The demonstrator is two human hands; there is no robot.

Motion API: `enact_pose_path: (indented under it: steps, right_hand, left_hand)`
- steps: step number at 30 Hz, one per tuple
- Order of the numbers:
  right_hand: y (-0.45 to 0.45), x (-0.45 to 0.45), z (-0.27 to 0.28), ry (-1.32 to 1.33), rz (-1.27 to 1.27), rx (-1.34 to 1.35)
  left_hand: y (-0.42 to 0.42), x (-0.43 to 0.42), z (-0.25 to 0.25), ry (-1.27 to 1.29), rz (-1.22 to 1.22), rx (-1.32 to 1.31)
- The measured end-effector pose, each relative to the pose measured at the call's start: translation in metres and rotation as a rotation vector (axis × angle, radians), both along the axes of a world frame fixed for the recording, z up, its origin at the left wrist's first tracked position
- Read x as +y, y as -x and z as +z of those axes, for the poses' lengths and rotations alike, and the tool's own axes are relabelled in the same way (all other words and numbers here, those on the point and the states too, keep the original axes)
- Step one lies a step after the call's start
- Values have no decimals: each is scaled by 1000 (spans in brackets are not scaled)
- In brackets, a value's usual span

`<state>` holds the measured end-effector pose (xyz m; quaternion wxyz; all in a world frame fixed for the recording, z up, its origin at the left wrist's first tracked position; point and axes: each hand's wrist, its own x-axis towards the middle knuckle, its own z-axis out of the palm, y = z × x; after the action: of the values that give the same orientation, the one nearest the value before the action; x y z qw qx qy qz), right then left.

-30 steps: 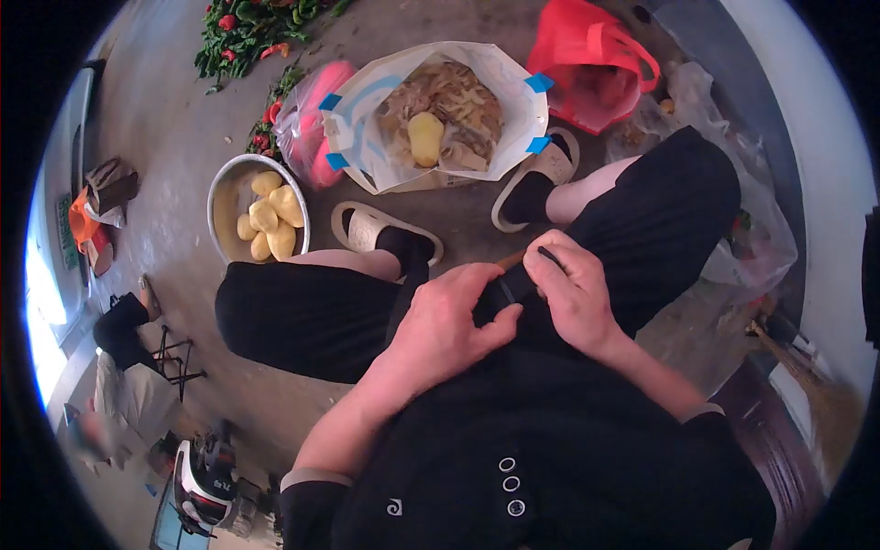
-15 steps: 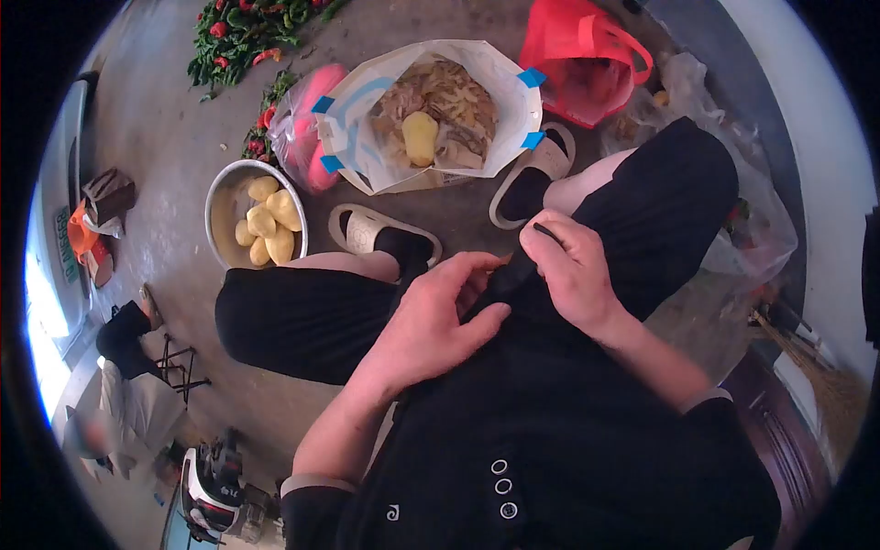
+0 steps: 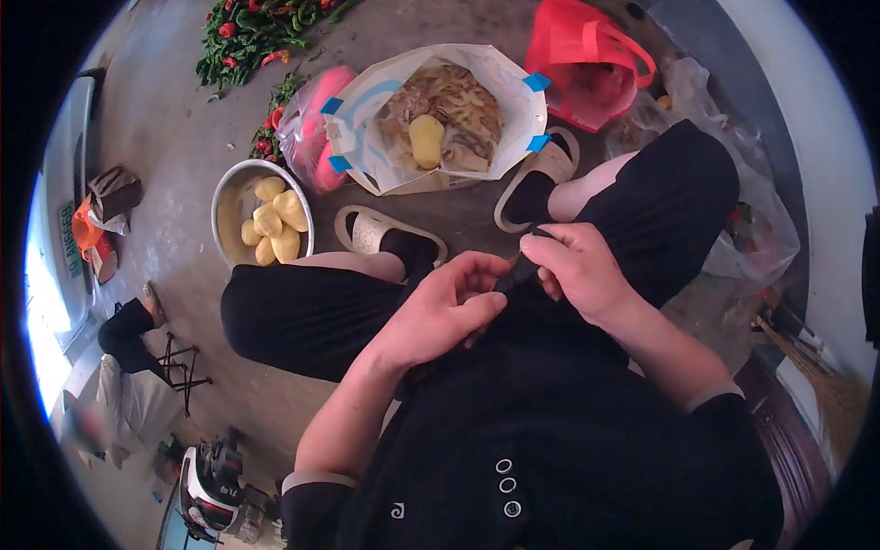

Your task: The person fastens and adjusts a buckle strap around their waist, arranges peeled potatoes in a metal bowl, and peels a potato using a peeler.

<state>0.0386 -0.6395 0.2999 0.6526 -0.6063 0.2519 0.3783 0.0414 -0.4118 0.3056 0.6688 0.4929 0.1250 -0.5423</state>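
Note:
Over my lap, my right hand [image 3: 577, 273] is closed, thumb and forefinger pinching a small black object [image 3: 521, 272] whose kind I cannot make out against the dark clothing. My left hand [image 3: 447, 304] is curled around the object's other end, its thumb and fingertips on it. Beyond my feet, a lined carton [image 3: 353, 137] with blue tape tabs holds a heap of peelings [image 3: 467, 96]. One peeled potato [image 3: 426, 140] lies on that heap. To the left, a metal bowl [image 3: 218, 215] contains several peeled potatoes [image 3: 267, 220].
Red and green peppers [image 3: 240, 41] lie on the floor at the top left, near a pink bag [image 3: 332, 87]. A red bag [image 3: 587, 64] and clear plastic [image 3: 756, 234] are to the right. Another person [image 3: 128, 394] sits at the lower left, near a scooter [image 3: 211, 490].
My left thumb and fingers have closed in on the black object, and more of it now shows between my hands. The whole view has shifted slightly.

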Motion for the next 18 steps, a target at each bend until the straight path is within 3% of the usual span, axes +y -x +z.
enact_pose_path:
  steps: [2, 6, 12, 13, 16, 18]
  right_hand:
    - [0, 2, 2, -9, -10, 6]
    - [-1, 2, 5, 2, 36, 44]
    - [17, -12, 49, 301, 421, -647]
    - [17, -17, 52, 256, 514, -608]
    - [16, -21, 35, 229, 684, -833]
    - [10, -14, 34, 185, 689, -706]
  left_hand:
    - [1, -4, 3, -15, -13, -29]
    - [-2, -3, -2, 20, 43, 186]
    - [4, 1, -9, -45, 74, 194]
    - [3, -2, -7, -44, 92, 187]
    - [6, -3, -8, -19, 134, 187]
    - [6, -4, -7, -34, 146, 165]
